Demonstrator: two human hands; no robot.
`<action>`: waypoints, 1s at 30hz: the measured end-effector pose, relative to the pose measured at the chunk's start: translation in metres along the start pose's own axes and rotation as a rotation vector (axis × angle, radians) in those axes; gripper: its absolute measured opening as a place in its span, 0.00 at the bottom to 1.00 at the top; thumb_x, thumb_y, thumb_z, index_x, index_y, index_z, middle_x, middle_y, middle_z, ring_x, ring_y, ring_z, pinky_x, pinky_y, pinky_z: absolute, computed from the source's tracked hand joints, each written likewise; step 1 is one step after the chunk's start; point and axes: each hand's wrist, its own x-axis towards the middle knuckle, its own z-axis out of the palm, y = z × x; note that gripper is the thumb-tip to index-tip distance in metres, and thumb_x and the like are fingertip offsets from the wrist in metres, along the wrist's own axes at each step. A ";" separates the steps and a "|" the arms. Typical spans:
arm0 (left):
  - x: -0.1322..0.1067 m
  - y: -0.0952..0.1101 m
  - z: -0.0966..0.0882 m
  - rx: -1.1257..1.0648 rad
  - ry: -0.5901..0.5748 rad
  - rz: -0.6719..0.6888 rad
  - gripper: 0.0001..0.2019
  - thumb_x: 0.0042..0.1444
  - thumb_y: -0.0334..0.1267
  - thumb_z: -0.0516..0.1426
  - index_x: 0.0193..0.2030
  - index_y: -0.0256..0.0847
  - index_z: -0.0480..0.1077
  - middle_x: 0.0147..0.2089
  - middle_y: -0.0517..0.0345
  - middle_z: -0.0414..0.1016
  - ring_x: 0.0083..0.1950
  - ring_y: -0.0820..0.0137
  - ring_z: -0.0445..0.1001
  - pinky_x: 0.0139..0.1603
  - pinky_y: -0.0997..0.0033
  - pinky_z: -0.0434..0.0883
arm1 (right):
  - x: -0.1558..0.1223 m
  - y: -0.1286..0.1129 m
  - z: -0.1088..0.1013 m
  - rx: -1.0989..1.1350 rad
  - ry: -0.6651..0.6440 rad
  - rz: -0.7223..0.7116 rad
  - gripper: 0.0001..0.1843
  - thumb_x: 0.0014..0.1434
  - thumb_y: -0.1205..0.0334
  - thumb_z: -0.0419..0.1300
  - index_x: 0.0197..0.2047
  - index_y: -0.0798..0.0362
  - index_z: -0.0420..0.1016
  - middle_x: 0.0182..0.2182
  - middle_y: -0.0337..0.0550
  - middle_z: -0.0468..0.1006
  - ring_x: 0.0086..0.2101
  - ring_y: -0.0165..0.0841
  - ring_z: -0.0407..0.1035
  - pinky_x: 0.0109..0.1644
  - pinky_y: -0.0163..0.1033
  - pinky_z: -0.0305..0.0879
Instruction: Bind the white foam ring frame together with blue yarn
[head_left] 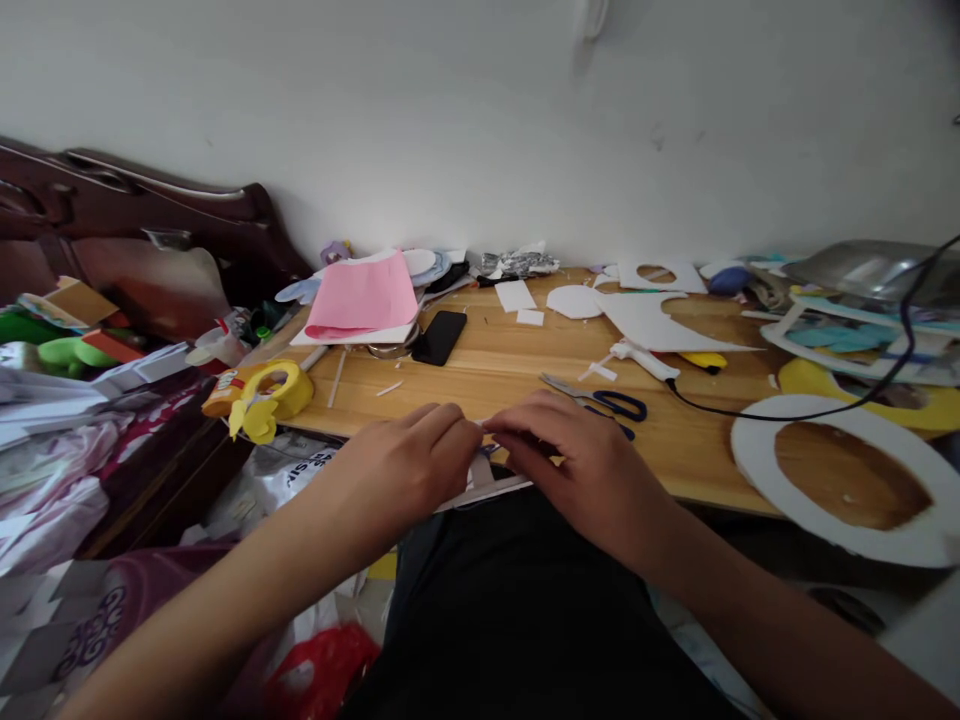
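My left hand [420, 455] and my right hand [574, 460] come together at the front edge of the wooden table [517, 350]. Both have curled fingers, thumb and fingertips pinched close to each other on a thin white piece [491, 490]. That piece has a long straight edge and lies against my dark clothing; my hands hide most of it. Just beyond my right hand are scissors [592, 395] with dark blue handles, their blades pointing left. A white glue gun [643, 362] with a black cord lies behind them.
Pink sheets [364, 295], a black phone [440, 338] and yellow tape [281, 390] sit to the left. Cut white boards [660, 315] lie at the back. A white ring [757, 450] overhangs the right front edge. The black cord [817, 412] crosses the right side.
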 end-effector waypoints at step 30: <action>0.009 -0.034 -0.017 -0.286 -0.025 0.081 0.08 0.69 0.34 0.51 0.43 0.36 0.70 0.39 0.55 0.73 0.35 0.74 0.72 0.35 0.76 0.68 | 0.058 0.005 -0.032 -0.110 -0.404 -0.259 0.11 0.67 0.76 0.54 0.38 0.53 0.72 0.37 0.38 0.75 0.40 0.30 0.68 0.44 0.37 0.63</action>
